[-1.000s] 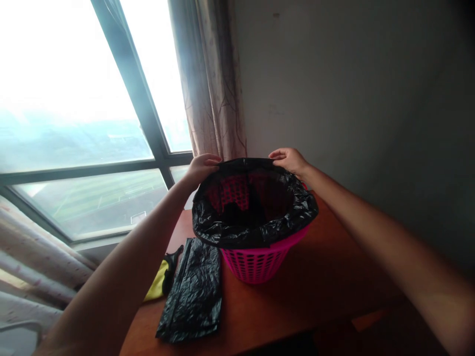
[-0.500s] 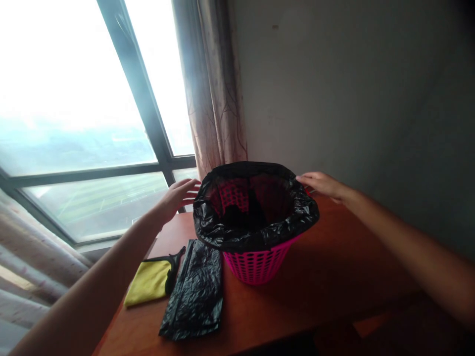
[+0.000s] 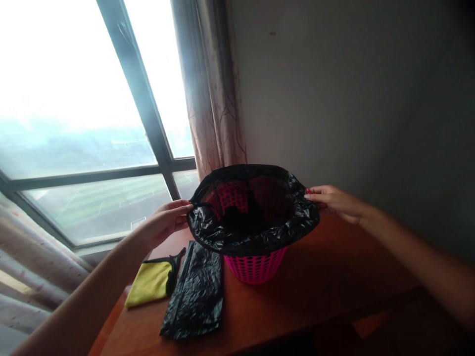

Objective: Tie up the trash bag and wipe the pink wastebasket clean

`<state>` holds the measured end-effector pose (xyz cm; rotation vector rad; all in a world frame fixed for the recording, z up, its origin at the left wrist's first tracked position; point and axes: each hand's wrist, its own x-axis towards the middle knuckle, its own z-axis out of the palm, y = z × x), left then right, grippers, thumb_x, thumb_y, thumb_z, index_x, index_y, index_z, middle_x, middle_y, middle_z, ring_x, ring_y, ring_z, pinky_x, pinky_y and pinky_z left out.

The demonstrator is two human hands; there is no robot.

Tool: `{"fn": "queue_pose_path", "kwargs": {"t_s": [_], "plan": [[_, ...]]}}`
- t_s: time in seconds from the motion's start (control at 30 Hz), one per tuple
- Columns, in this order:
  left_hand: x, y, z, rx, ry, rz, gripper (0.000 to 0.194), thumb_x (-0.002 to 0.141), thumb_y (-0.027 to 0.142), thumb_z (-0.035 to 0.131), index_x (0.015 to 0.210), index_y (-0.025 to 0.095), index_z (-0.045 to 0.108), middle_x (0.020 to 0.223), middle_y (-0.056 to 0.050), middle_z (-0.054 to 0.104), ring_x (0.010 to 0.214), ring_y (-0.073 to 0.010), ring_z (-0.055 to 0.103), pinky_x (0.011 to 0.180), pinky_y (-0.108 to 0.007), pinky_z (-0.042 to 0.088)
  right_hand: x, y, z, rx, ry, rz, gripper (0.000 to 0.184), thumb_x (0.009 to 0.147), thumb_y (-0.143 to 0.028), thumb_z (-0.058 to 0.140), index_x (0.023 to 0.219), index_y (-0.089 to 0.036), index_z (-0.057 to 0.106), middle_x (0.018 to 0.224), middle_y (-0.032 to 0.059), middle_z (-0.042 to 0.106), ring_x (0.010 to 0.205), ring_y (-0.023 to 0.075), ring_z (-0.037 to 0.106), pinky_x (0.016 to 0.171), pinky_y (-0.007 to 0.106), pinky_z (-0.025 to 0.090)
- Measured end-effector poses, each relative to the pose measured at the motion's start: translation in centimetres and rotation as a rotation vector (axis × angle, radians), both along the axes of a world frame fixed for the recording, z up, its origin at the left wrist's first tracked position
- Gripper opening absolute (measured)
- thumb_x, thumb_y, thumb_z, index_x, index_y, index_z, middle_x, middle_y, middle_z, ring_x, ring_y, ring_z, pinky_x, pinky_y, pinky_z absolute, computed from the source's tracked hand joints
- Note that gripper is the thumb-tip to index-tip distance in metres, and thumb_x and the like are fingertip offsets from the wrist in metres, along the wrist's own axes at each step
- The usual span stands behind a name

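A pink perforated plastic basket [image 3: 256,267] stands on the table, lined with a black trash bag [image 3: 252,242] whose top is folded outward over the rim. At the left side, my left hand [image 3: 168,220] pinches the bag's edge between thumb and fingers. Opposite it, my right hand [image 3: 334,200] pinches the bag's right edge. A small bit of red shows at the fingertips of each hand; I cannot tell what it is. Through the thin bag, the basket's pink holes show inside. The bag's bottom lies in dark shadow.
Left of the basket, a folded black plastic bag [image 3: 195,291] lies flat on the reddish-brown wooden table [image 3: 256,316]. Beside it is a folded yellow cloth [image 3: 150,282] with dark edging. A window [image 3: 92,207] and a curtain [image 3: 217,99] stand behind, next to a grey wall [image 3: 334,99].
Both hands have come down and closed on the bag's edges at the sides. The bag's rim is now pulled wider to left and right. The basket has stayed in place.
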<state>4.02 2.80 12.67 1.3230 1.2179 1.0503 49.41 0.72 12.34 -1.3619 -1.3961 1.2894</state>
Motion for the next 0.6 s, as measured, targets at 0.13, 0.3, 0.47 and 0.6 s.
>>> {"fn": "queue_pose_path", "kwargs": {"t_s": [0.13, 0.3, 0.47, 0.6], "plan": [[-0.4, -0.1, 0.5, -0.034, -0.078, -0.022, 0.023, 0.066, 0.035, 0.084, 0.086, 0.025, 0.074, 0.085, -0.003, 0.075, 0.074, -0.0164, 0.068, 0.070, -0.028, 0.054, 0.0, 0.0, 0.2, 0.011, 0.007, -0.013, 0.028, 0.075, -0.042, 0.076, 0.091, -0.020, 0.069, 0.087, 0.0059, 0.074, 0.070, 0.0163, 0.067, 0.068, 0.027, 0.054], [-0.6, -0.5, 0.8, -0.024, 0.008, -0.001, 0.022, 0.068, 0.038, 0.083, 0.082, 0.024, 0.075, 0.081, -0.002, 0.074, 0.071, -0.0145, 0.065, 0.067, -0.025, 0.050, 0.0, 0.1, 0.1, 0.042, -0.034, -0.051, 0.033, 0.074, -0.048, 0.075, 0.090, -0.020, 0.068, 0.085, 0.0058, 0.074, 0.068, 0.0162, 0.065, 0.064, 0.027, 0.052], [-1.0, -0.6, 0.9, 0.039, 0.219, 0.031, 0.023, 0.069, 0.043, 0.080, 0.071, 0.022, 0.070, 0.066, 0.000, 0.065, 0.063, -0.0141, 0.058, 0.059, -0.023, 0.045, 0.3, 0.2, 0.1, 0.130, -0.067, -0.118, 0.032, 0.072, -0.049, 0.074, 0.083, -0.021, 0.067, 0.081, 0.0044, 0.070, 0.068, 0.0163, 0.062, 0.061, 0.027, 0.049], [0.1, 0.7, 5.3, 0.130, 0.036, 0.059, 0.014, 0.070, 0.028, 0.077, 0.071, 0.017, 0.068, 0.063, 0.000, 0.059, 0.057, -0.0099, 0.050, 0.052, -0.020, 0.041, -0.1, 1.7, 4.3, 0.192, -0.064, -0.126, 0.022, 0.074, -0.040, 0.075, 0.078, -0.020, 0.068, 0.072, 0.0038, 0.066, 0.063, 0.0142, 0.057, 0.056, 0.025, 0.044]]}}
